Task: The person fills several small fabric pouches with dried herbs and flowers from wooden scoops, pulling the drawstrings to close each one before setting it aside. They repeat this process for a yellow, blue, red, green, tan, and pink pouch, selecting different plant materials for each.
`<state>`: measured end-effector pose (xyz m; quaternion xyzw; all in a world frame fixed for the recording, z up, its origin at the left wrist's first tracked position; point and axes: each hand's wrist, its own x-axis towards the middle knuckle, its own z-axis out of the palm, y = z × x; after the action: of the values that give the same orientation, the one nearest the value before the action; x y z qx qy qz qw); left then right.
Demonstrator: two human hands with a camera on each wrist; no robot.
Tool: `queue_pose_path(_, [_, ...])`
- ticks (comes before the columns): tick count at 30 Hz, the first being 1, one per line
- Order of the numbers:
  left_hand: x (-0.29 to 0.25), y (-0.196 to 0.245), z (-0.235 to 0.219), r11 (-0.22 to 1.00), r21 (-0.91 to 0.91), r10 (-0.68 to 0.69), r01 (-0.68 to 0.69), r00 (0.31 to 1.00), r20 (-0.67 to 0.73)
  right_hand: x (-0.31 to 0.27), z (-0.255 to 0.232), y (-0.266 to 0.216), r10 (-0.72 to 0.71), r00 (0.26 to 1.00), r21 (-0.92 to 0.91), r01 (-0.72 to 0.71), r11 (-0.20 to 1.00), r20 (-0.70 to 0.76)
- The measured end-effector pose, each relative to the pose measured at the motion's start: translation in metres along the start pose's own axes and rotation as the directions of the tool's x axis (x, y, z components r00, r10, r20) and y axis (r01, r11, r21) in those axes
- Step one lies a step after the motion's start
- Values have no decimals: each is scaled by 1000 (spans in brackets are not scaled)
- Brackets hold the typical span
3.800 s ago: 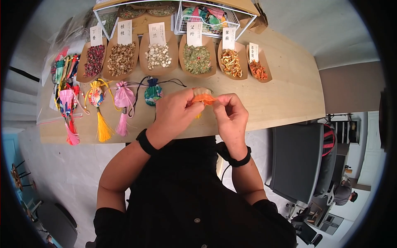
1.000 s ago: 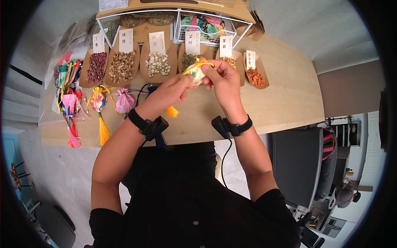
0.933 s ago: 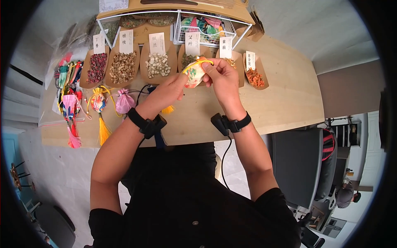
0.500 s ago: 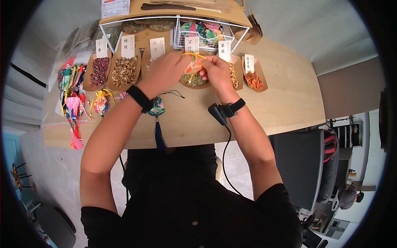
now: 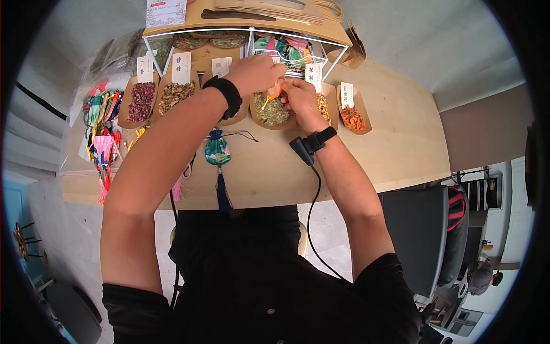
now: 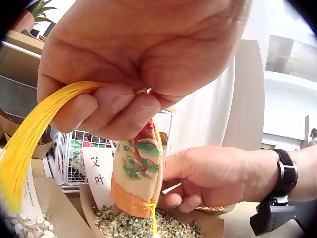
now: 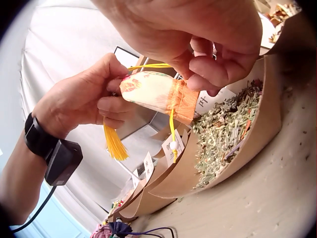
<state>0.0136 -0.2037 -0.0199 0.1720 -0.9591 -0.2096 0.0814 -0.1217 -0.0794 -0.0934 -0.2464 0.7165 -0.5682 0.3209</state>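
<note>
A cream pouch with an orange band (image 5: 273, 92) (image 6: 138, 166) (image 7: 151, 91) hangs with its banded end downward over the tray of green dried herbs (image 5: 274, 114) (image 7: 225, 126). At its upper, tasselled end my left hand (image 5: 255, 75) (image 6: 143, 59) (image 7: 81, 101) grips it with curled fingers, the yellow tassel (image 6: 44, 124) (image 7: 115, 144) hanging out of them. My right hand (image 5: 303, 104) (image 6: 213, 173) (image 7: 198, 39) pinches near the orange band from the side. A yellow cord with a white bead (image 7: 174, 145) dangles from the band. The pouch's inside is hidden.
Trays of dark red buds (image 5: 141, 103), brown pieces (image 5: 175, 97) and orange petals (image 5: 352, 117) stand along the table's back, with labels. A green pouch with a navy tassel (image 5: 217, 152) lies in front, more pouches at left. Behind stands a white wire basket (image 5: 289, 66).
The pouch has gone from tilted between both hands to hanging banded end down. My left hand has moved up to its tasselled end. The green pouch in front has come into fuller view.
</note>
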Motion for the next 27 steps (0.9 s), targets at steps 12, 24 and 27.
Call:
queue_pose_path(12, [30,-18,40,966,-242,-99,87,994,-39,-1,-17,6,14,1000,-89,-14,996,1])
queue_pose_path(24, [-4,22,-12,986,-145,-79,82,996,30,-10,-19,2,-72,997,-169,72,983,8])
queue_pose_path(27, [-2,19,1,978,-170,-115,122,992,50,-16,-21,11,-103,995,-172,99,980,-13])
